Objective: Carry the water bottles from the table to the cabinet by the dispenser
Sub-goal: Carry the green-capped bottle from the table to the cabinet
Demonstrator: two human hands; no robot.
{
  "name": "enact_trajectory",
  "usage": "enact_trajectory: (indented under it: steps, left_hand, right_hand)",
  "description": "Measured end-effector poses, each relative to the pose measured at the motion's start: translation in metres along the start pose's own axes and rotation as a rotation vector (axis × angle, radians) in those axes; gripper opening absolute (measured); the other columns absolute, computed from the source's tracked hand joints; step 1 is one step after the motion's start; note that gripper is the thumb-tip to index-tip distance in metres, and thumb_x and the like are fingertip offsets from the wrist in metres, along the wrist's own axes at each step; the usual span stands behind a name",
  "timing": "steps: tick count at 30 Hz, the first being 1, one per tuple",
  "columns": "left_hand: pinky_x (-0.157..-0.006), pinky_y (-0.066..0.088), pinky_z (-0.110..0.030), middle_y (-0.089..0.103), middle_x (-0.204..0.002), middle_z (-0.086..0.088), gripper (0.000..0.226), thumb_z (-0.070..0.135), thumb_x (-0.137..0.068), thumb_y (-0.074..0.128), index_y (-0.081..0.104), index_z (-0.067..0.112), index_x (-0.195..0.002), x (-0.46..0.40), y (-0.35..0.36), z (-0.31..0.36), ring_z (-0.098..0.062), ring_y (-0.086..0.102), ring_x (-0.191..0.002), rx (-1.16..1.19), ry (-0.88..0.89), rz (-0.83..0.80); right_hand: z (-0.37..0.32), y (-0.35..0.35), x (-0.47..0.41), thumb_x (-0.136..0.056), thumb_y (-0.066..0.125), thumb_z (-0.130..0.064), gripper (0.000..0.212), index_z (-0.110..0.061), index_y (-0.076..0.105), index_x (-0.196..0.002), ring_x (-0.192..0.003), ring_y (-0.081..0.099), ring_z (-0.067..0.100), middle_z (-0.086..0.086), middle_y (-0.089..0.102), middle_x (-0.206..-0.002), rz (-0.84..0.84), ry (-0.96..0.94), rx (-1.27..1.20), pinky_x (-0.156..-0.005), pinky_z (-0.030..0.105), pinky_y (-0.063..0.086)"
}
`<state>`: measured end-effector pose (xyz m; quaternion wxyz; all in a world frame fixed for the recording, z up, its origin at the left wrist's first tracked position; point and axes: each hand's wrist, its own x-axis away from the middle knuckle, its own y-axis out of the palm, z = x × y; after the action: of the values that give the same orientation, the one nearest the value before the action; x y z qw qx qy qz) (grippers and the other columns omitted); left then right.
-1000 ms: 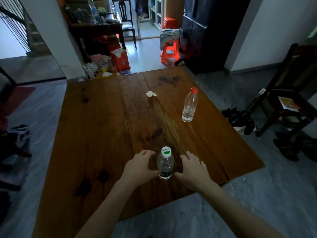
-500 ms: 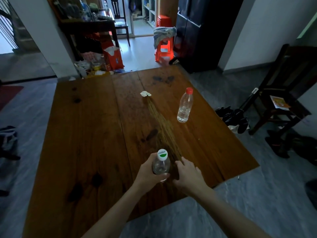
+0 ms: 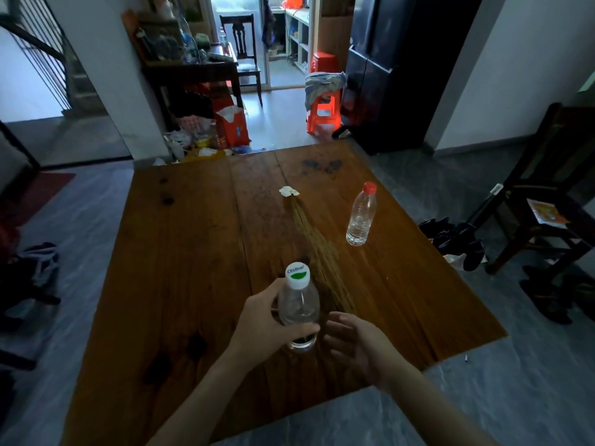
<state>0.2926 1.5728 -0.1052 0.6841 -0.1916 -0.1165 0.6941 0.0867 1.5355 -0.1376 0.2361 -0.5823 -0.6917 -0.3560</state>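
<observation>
Our left grip (image 3: 267, 320) clamped the white-capped water bottle (image 3: 298, 309) at the worktop's (image 3: 193, 252) six o'clock, right grip (image 3: 357, 341) apart beside it, the red-capped bottle (image 3: 361, 215) at two o'clock.

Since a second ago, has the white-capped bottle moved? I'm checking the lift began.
Yes. The white-capped bottle, gripped by the left hand, has risen off the table; its cap now reaches the dark knot it stood below.

A wooden table (image 3: 180, 284) — on it stand a red-capped bottle (image 3: 361, 214) and a crumpled white scrap (image 3: 288, 191).
</observation>
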Motion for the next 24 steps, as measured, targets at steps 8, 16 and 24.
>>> enact_trajectory:
  steps: [8, 16, 24]
  left_hand:
    - [-0.082, 0.052, -0.011, 0.071, -0.111, 0.022, 0.061, 0.031, -0.066, 0.093, 0.062, 0.030, -0.118, -0.003, -0.023, 0.042, -0.001, 0.069, -0.103, -0.042, 0.107, -0.020]
    - [-0.081, 0.049, -0.008, 0.068, -0.112, 0.027, 0.062, 0.035, -0.066, 0.093, 0.058, 0.042, -0.116, 0.006, -0.036, 0.050, 0.005, 0.067, -0.103, -0.091, 0.099, -0.026]
    - [-0.082, 0.053, -0.012, 0.070, -0.112, 0.025, 0.060, 0.038, -0.067, 0.092, 0.061, 0.035, -0.119, 0.013, -0.069, 0.045, 0.005, 0.067, -0.104, -0.061, 0.067, 0.047]
  right_hand:
    - [-0.003, 0.024, 0.015, -0.102, 0.034, -0.051, 0.057, -0.009, 0.059, -0.131, -0.117, 0.063, 0.040, 0.022, 0.068, -0.123, -0.203, 0.177, -0.248, -0.097, 0.050, 0.047]
    - [0.003, 0.038, 0.021, -0.101, 0.029, -0.054, 0.064, -0.007, 0.055, -0.135, -0.120, 0.061, 0.040, 0.025, 0.066, -0.125, -0.197, 0.204, -0.218, -0.111, 0.050, 0.039]
    - [-0.002, 0.070, 0.024, -0.101, 0.029, -0.056, 0.066, -0.006, 0.055, -0.134, -0.120, 0.060, 0.040, 0.024, 0.068, -0.123, -0.209, 0.189, -0.180, -0.110, 0.051, 0.039]
